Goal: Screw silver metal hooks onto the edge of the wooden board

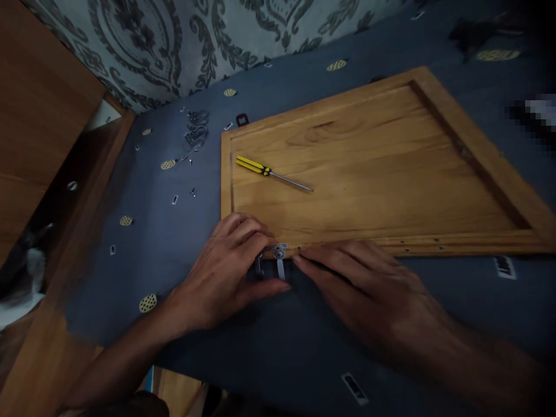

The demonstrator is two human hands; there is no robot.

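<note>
A framed wooden cabinet door lies flat on blue patterned cloth. At its near edge, towards the left corner, sits a small metal hinge with an arm sticking out over the edge. My left hand is curled around the hinge, fingers on the door frame and thumb below the metal arm. Just right of the hinge, my right hand has thumb and finger brought together at the frame's edge; whatever is between the fingertips is too small to make out. A yellow and black screwdriver rests on the door panel.
Beyond the door's left side lie a pile of metal hardware and some loose small screws. Patterned fabric rises along the back. Wooden furniture borders the left, and a dark object lies at the right edge.
</note>
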